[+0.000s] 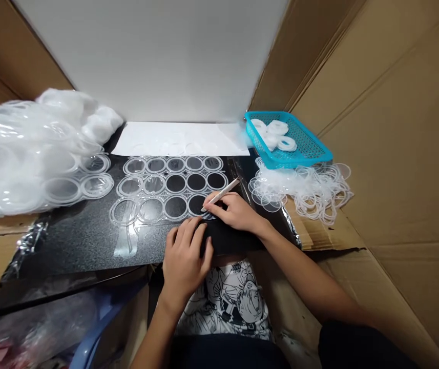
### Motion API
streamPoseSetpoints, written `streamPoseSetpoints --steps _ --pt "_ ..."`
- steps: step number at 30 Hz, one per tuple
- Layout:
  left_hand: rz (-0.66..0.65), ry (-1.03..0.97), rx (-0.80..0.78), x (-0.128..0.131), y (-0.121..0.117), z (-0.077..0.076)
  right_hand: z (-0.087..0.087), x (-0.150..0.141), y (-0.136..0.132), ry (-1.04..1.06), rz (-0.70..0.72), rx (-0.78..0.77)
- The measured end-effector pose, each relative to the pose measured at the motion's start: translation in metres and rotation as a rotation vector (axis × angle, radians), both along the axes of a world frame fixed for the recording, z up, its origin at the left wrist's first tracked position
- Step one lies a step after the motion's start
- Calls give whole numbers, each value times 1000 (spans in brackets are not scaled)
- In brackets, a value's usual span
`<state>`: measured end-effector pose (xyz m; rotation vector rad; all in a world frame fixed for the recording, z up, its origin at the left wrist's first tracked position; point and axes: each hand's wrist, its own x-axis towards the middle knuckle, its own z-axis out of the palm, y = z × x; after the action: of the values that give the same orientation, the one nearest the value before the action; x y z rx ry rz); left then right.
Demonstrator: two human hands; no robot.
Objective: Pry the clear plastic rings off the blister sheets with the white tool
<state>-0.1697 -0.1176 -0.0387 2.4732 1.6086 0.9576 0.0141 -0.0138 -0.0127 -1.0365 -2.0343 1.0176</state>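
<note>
My right hand (234, 211) grips a slim white pen-like tool (224, 191), its tip down at the lower right of a clear plastic sheet (153, 195). The sheet carries rows of round rings and lies flat on the dark speckled tabletop (84, 236). Some circles look plain black inside; others show a shiny film. Near the front edge, my left hand (187, 248) rests with fingers stretched forward and a little bent, fingertips just below the bottom row. It holds nothing that I can see.
At left is a big pile of similar ring sheets (23, 159). A turquoise basket (292, 163) with white ring stacks (278, 128) stands at back right. Loose thin rings (311, 192) lie before it. White paper (181, 136) lies behind the sheet. Cardboard walls (403, 128) enclose the sides.
</note>
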Motion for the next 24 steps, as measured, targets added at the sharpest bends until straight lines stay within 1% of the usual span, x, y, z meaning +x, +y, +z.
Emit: streamPoseSetpoints --steps 4,10,12,14,17,19,22,24 --pt "26 52 -13 2 0 1 -5 1 -2 5 3 37" --pt "35 48 -26 1 0 1 -8 2 -4 -28 18 95" --pt "39 56 -28 2 1 1 -5 2 -3 -61 47 123" --pt "44 75 -40 3 1 3 0 2 -1 -109 121 168" --pt "62 94 -72 4 2 6 6 1 2 -187 257 289" --pt "71 89 -92 4 2 8 5 1 3 -244 305 411" --pt "67 85 -117 4 3 9 -3 2 0 -340 293 634" --pt "59 93 -127 4 3 10 -9 3 -2 -399 256 740"
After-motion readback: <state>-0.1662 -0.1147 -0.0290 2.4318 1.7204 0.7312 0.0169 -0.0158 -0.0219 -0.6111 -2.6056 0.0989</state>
